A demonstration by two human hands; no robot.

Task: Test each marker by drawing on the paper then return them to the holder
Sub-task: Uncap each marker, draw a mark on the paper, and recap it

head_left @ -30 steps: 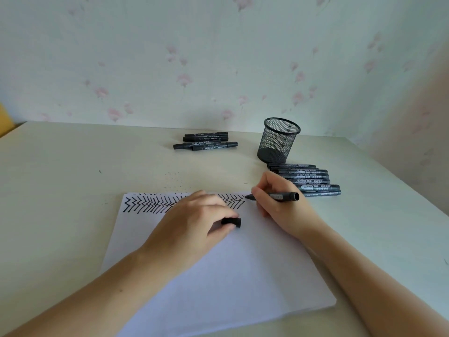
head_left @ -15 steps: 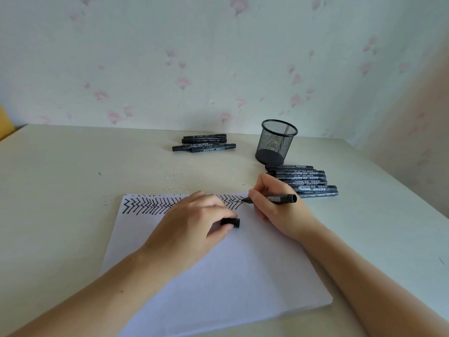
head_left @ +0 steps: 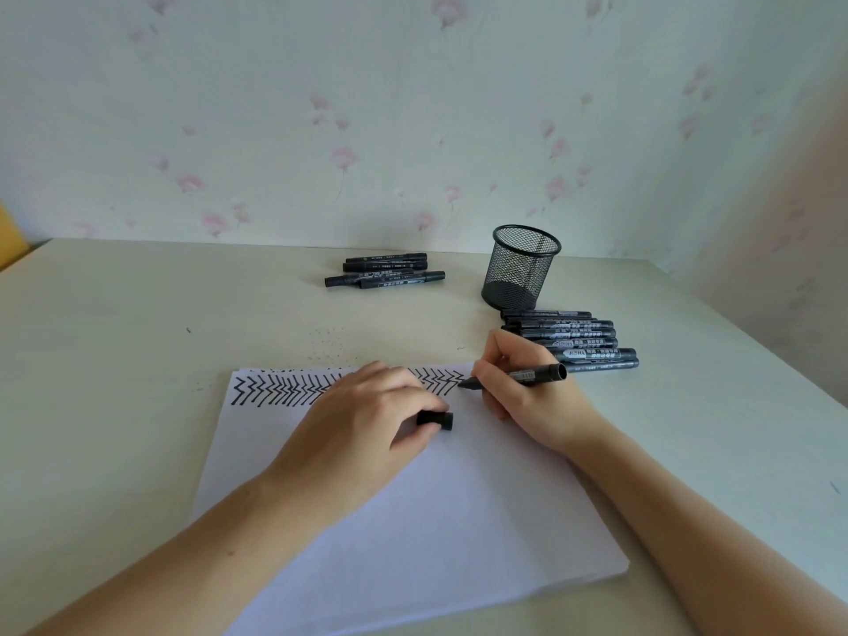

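Head view only. Right hand [head_left: 532, 392] pinches uncapped marker [head_left: 518, 376], tip at right end of zigzag row [head_left: 284, 390] on paper [head_left: 413, 521]; long axis near level, butt pointing right. Left hand [head_left: 362, 424] presses paper, grip curled around cap [head_left: 436, 419], just left of and below tip. Capping likely next. Mesh holder [head_left: 521, 268], cylindrical, black wire, stands beyond right hand, nearer that hand. 2 groups of smooth black markers: stacked row [head_left: 573, 337] just beside holder, smaller cluster [head_left: 385, 270] on matte tabletop [head_left: 114, 337].
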